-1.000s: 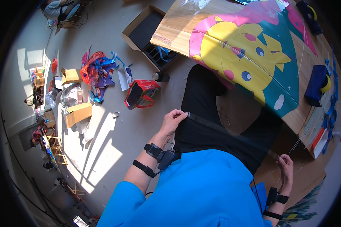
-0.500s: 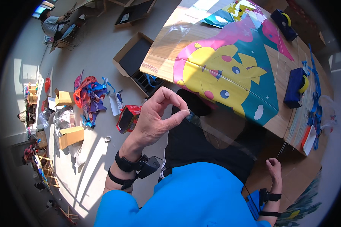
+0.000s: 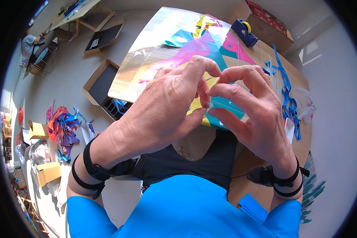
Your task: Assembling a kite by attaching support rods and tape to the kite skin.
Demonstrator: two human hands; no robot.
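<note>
My left hand (image 3: 162,101) and my right hand (image 3: 256,109) meet in front of me, above the near part of the table. Both have their fingers bent into a pinch with the tips close together. Whatever lies between the fingertips is too small to make out. Below and behind the hands a thin printed sheet (image 3: 204,45) in pink, teal and yellow lies on the wooden table (image 3: 127,75). The hands cover most of its yellow cartoon figure.
A blue tape dispenser (image 3: 244,35) stands on the table's far side. Blue ribbon (image 3: 291,105) lies along the right edge beside thin pale rods. Left of the table sits an open cardboard box (image 3: 95,81); colourful plastic (image 3: 61,127) is heaped on the floor. Another person sits far left.
My right hand has come up from low on the right to meet the left. The left hand has turned, its back now showing. The view has shifted toward the right.
</note>
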